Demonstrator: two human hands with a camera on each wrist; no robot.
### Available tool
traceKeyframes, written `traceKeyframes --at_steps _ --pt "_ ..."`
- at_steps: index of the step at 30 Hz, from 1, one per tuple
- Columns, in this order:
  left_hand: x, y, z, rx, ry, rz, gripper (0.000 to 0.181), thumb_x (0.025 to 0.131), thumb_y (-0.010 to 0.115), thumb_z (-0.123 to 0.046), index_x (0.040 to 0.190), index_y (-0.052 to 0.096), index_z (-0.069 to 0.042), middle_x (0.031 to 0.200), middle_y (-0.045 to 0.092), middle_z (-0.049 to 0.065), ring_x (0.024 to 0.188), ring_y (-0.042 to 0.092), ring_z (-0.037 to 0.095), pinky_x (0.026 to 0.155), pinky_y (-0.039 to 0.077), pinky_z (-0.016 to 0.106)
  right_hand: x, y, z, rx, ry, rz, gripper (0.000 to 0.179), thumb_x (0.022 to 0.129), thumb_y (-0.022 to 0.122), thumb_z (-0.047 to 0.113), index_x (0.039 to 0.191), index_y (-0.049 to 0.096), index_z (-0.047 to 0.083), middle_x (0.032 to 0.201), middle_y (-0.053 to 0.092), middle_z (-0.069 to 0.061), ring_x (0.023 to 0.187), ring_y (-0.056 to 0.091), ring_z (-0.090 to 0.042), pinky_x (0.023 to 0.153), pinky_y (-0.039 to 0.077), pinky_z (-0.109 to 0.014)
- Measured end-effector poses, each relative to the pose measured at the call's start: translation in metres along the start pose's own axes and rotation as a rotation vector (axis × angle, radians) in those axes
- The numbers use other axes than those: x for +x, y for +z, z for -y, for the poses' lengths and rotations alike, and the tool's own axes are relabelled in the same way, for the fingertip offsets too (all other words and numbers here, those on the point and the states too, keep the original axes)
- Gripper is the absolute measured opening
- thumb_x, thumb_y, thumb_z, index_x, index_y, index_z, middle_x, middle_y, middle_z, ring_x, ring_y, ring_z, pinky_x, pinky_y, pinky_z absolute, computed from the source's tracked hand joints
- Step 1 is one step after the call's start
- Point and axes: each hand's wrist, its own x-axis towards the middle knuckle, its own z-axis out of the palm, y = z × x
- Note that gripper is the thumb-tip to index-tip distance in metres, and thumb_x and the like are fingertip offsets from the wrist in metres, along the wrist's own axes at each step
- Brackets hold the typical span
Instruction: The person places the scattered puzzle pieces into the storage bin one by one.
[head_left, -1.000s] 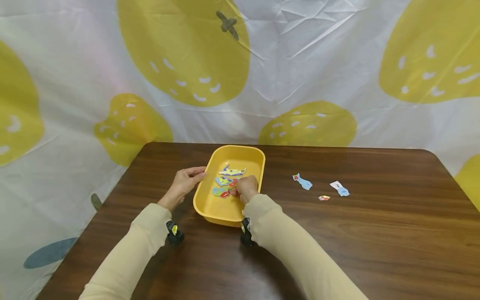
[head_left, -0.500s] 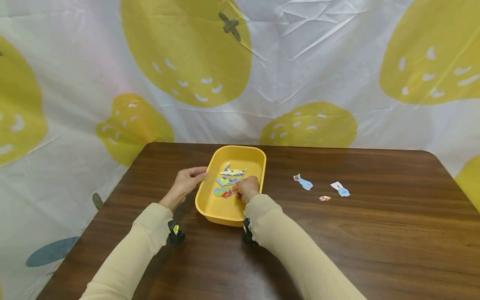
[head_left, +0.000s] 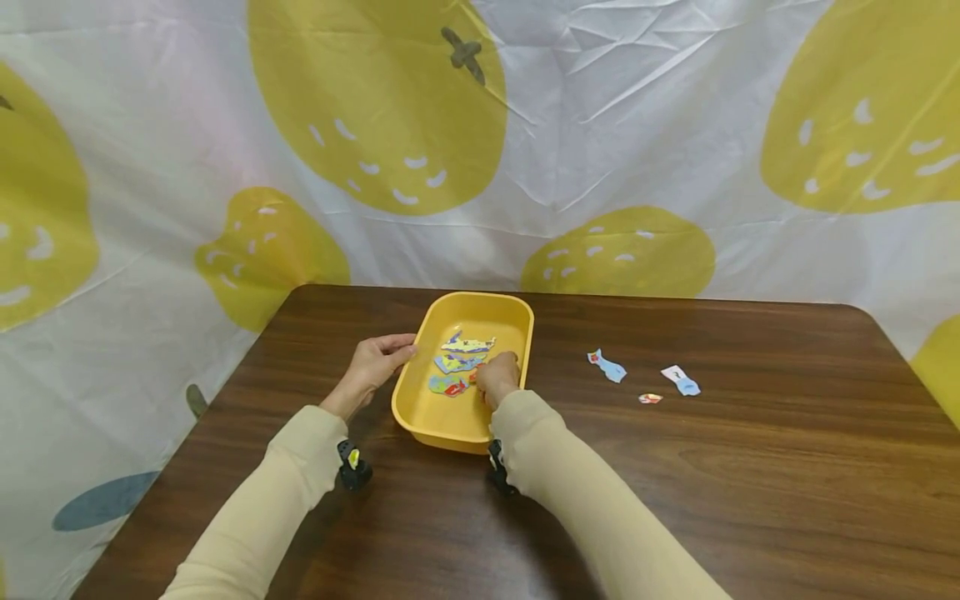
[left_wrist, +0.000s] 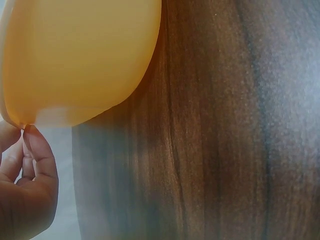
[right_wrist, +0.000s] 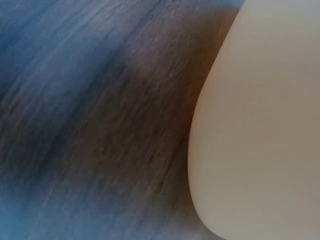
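Observation:
A yellow plastic tray (head_left: 442, 429) stands on the table with several colourful paper cutouts in it. Thumb and fingers of my left hand (head_left: 371, 364) pinch the tray's left rim; the left wrist view shows the same grip at the tray's corner. Inside the tray, my right hand (head_left: 498, 377) has its fingers curled around the edge of a small red-orange cutout (head_left: 474, 376), mostly hidden by the hand. To its left lie a green, blue and red cutout (head_left: 447, 385), a blue and yellow one (head_left: 456, 363) and a pale yellow and purple one (head_left: 468, 345).
Right of the tray, on the dark wooden table (head_left: 750, 467), lie two light blue cutouts, one with a red corner (head_left: 609, 367) and one with a white end (head_left: 681, 381). A small red and white scrap (head_left: 650, 399) lies nearer. A lemon-print cloth (head_left: 637, 125) hangs behind.
My right hand has shifted slightly within the tray, the red-orange cutout at its fingertips moving a little nearer to me. My left hand keeps its grip on the rim.

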Motion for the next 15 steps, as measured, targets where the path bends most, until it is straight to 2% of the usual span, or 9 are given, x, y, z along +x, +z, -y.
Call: traceKeyframes --at_steps 2,5,7,9,12,15 --pt "0.0002 -0.0001 -0.0001 0.002 0.002 0.002 0.035 0.092 0.061 -0.013 0.123 0.059 0.004 0.110 0.064 0.018 0.079 0.062 0.004 0.071 0.054 0.019 -0.0023 -0.0007 0.0002 -0.006 0.000 0.006 0.044 0.093 0.052 0.002 0.132 0.034 -0.008 0.106 0.053 -0.020 0.066 0.045 -0.021 0.045 0.037 -0.025" --pt "-0.0003 0.0000 -0.0011 0.001 -0.005 0.002 0.035 0.093 0.060 -0.013 0.123 0.059 0.004 0.111 0.064 0.017 0.080 0.062 0.004 0.072 0.054 0.020 -0.0055 -0.0012 0.0007 -0.017 -0.012 -0.008 0.043 0.093 0.052 0.003 0.131 0.035 -0.010 0.110 0.055 -0.024 0.083 0.052 -0.028 0.058 0.043 -0.028" --pt "-0.0007 0.0001 -0.0015 0.006 -0.008 0.003 0.035 0.093 0.060 -0.013 0.123 0.059 0.003 0.112 0.063 0.017 0.080 0.062 0.004 0.073 0.054 0.020 -0.0060 -0.0014 0.0010 -0.020 -0.016 -0.018 0.043 0.092 0.053 0.001 0.130 0.035 -0.011 0.111 0.056 -0.025 0.087 0.053 -0.029 0.060 0.044 -0.028" --pt "-0.0009 0.0004 -0.0017 0.009 -0.010 0.001 0.034 0.093 0.060 -0.013 0.123 0.060 0.002 0.113 0.063 0.017 0.081 0.062 0.005 0.072 0.054 0.019 -0.0056 -0.0012 0.0014 -0.021 -0.015 -0.024 0.044 0.090 0.053 -0.003 0.129 0.036 -0.012 0.110 0.056 -0.027 0.078 0.053 -0.027 0.054 0.043 -0.026" --pt "-0.0008 0.0004 -0.0017 0.015 -0.005 0.002 0.035 0.093 0.060 -0.014 0.124 0.060 0.002 0.113 0.063 0.018 0.081 0.062 0.005 0.071 0.053 0.018 -0.0040 -0.0009 0.0021 -0.020 -0.002 -0.020 0.045 0.089 0.052 -0.005 0.130 0.035 -0.012 0.107 0.056 -0.026 0.059 0.046 -0.019 0.041 0.036 -0.022" --pt "-0.0007 0.0004 -0.0019 0.017 -0.006 0.002 0.035 0.093 0.061 -0.014 0.123 0.060 0.002 0.112 0.063 0.017 0.081 0.062 0.005 0.071 0.053 0.018 -0.0032 -0.0010 0.0023 -0.028 0.005 -0.014 0.046 0.089 0.052 -0.006 0.131 0.034 -0.012 0.104 0.056 -0.025 0.048 0.040 -0.015 0.037 0.033 -0.019"
